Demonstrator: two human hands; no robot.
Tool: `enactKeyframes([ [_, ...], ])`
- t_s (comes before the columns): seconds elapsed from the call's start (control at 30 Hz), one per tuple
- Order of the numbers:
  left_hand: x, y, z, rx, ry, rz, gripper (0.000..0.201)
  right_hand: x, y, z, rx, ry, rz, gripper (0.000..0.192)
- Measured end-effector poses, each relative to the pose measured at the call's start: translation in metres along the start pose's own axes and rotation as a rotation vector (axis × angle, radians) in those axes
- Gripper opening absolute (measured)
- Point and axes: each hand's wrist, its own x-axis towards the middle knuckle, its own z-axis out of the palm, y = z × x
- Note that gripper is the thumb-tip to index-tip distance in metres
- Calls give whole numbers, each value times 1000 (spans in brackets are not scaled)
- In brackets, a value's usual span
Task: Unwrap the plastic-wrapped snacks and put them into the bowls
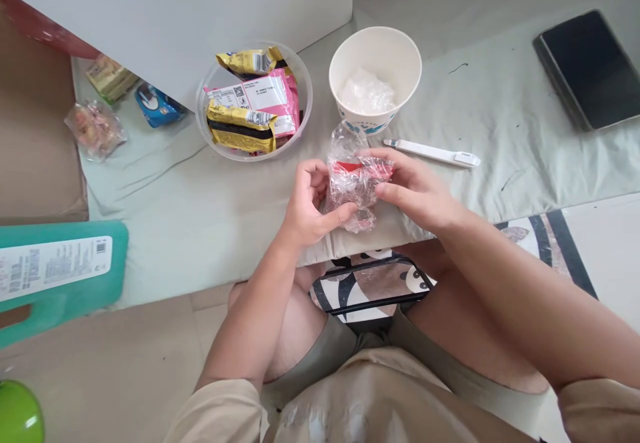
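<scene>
Between my hands is a crinkled clear plastic wrapper with a red part inside or behind it; its contents I cannot make out. My left hand pinches its left side, the thumb across the lower front. My right hand grips the right side between thumb and fingers. Just beyond stands a white paper bowl with crumpled clear plastic in it. A white utility knife lies by my right hand. Up and left, a round clear plastic tub holds several yellow and pink snack packets.
A black tablet-like device lies at the right on the pale green cloth. A white box stands at the back. Small packets, one blue, lie at the left near a green cutting board.
</scene>
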Motion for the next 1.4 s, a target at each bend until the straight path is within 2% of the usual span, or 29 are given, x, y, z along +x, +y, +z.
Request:
enactKeyframes([
  [0.1, -1, 2, -2, 2, -66, -16, 72, 0, -4, 2, -75, -25, -65, 36],
  [0.2, 0, -1, -4, 33, -75, 26, 73, 1, -3, 7, -175, -8, -122, 27],
  [0.4, 0, -7, -7, 281, -118, 239, 54, 0, 8, 15, -272, 89, -259, 19],
  [0.5, 1, -10, -10, 347, -147, 291, 43, -1, 12, 14, -295, 79, -282, 18],
  [0.63, 6, -19, -17, 491, -207, 467, 32, -4, 12, 8, -312, 34, -343, 19],
  [0.73, 8, -24, -19, 606, -167, 546, 23, -5, 10, 5, -309, 43, -359, 34],
  [0.83, 8, -25, -16, 653, -92, 554, 18, -6, 10, 6, -409, 25, -406, 51],
  [0.93, 6, -22, -13, 690, -15, 542, 19, -5, 14, 9, -551, 21, -444, 50],
  [1.03, 4, -17, -14, 763, -41, 552, 20, -2, 21, 9, -617, 70, -417, 44],
  [1.13, 2, -13, -19, 865, -126, 553, 36, 1, 22, 7, -640, 94, -387, 41],
  [1.23, 2, -15, -22, 883, -111, 545, 39, -1, 14, -2, -685, 133, -378, 38],
  [1.3, 1, -19, -23, 839, -76, 539, 34, -5, 6, -13, -772, 255, -320, 34],
  [1.4, 2, -24, -22, 782, -16, 535, 28, -14, 0, -34, -977, 489, -122, 33],
])
